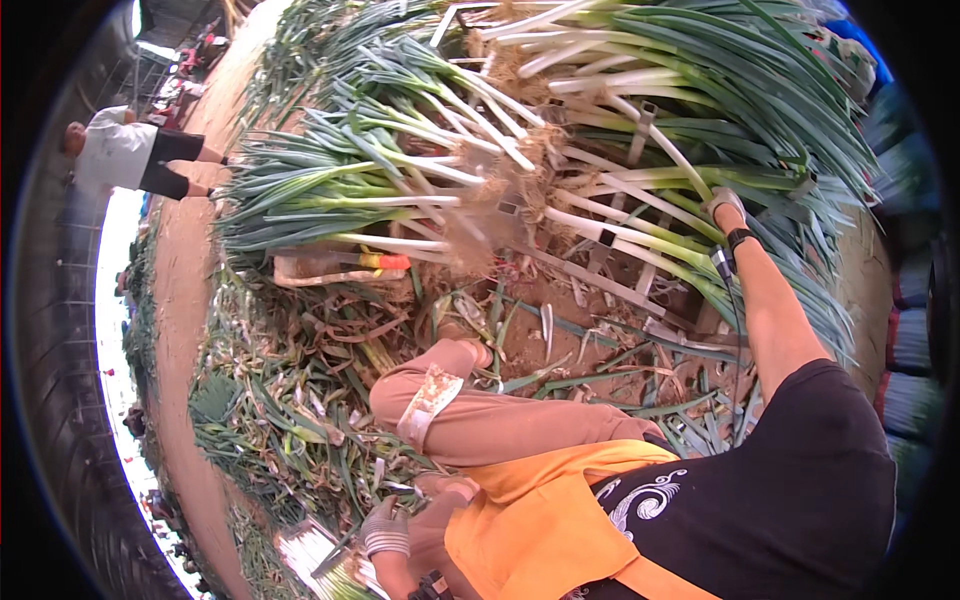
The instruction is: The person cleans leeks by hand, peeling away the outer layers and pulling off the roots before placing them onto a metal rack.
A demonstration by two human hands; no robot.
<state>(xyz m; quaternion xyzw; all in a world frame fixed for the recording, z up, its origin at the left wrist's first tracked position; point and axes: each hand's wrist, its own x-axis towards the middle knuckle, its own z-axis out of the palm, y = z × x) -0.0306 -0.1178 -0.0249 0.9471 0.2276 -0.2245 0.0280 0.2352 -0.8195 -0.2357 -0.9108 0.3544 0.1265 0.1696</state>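
Observation:
At the right, my gloved right hand (727, 208) closes round the stalk of a long green onion (668, 150) at the edge of a large pile. A dark band and a small device with a cable sit at that wrist. Low on the left, my left hand (385, 530), in a grey striped glove, has its fingers curled beside a bundle of clean white onion stalks (305, 555). A thin grey strip (338, 560) runs out from near these fingers; I cannot make out whether they hold it.
Rooted green onions (340, 180) lie heaped over a metal frame (610, 285). An orange-and-yellow handle (383, 261) rests below them. Peeled leaves (270, 410) cover the ground beside my legs (500, 425). Another person (125, 150) stands on the dirt path at the far left.

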